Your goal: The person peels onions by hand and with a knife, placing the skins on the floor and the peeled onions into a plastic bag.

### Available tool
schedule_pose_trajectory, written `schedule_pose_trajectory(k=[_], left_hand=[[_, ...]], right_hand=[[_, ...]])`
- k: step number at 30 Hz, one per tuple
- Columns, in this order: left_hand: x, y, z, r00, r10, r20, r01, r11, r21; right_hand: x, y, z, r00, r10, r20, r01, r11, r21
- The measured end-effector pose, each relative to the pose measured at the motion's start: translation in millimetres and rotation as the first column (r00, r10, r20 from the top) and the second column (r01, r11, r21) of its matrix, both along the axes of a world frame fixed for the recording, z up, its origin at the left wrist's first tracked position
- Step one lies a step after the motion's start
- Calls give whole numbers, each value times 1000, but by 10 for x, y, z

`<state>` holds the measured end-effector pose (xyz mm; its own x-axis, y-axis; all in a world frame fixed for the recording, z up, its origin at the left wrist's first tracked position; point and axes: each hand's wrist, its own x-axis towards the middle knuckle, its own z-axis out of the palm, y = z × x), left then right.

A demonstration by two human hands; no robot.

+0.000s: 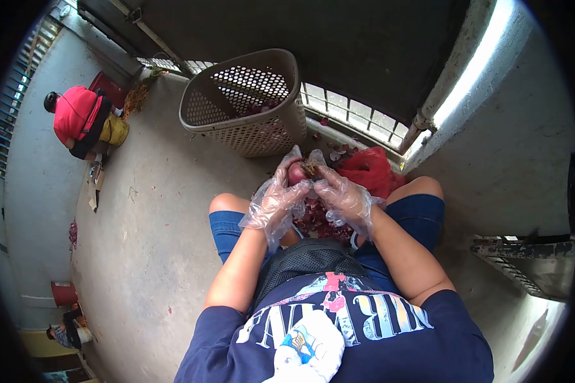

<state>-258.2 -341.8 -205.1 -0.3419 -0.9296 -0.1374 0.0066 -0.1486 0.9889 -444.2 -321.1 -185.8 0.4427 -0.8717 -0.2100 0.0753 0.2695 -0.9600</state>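
Both my hands wear loose clear plastic gloves and meet in front of my knees. A red onion (297, 173) sits in my left hand (278, 199), whose fingers curl round it. My right hand (342, 195) pinches at the brownish dry end (310, 168) on the onion's right side. Below them, dark red onion skins (316, 219) lie between my legs. Just beyond my right hand is a red mesh bag (367, 171).
A brown perforated basket (252, 127) with some onions inside stands ahead, beside a barred opening. At the far left, a person in a red top (76, 118) bends near a yellow container (114, 130). Another person (64, 333) sits lower left near a red bucket (64, 293).
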Motion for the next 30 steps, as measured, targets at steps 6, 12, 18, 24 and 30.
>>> schedule_pose_trajectory(k=[6, 12, 18, 24, 30], left_hand=[[35, -55, -81, 936, 145, -320, -79, 975, 209], [112, -94, 157, 954, -21, -300, 89, 972, 218], [162, -153, 286, 981, -179, -79, 189, 970, 152], [175, -159, 307, 963, -232, -139, 260, 938, 231], [101, -79, 254, 961, -60, -268, 143, 943, 301]], right_hand=[[-37, -38, -187, 997, 40, -66, -52, 980, -194], [-120, -73, -237, 939, 77, -334, -207, 905, -372], [-138, -63, -138, 945, 124, -304, -249, 873, -420], [-187, -53, -54, 907, 147, -395, -301, 883, -361], [-140, -70, -215, 971, 91, -219, -164, 925, -344]])
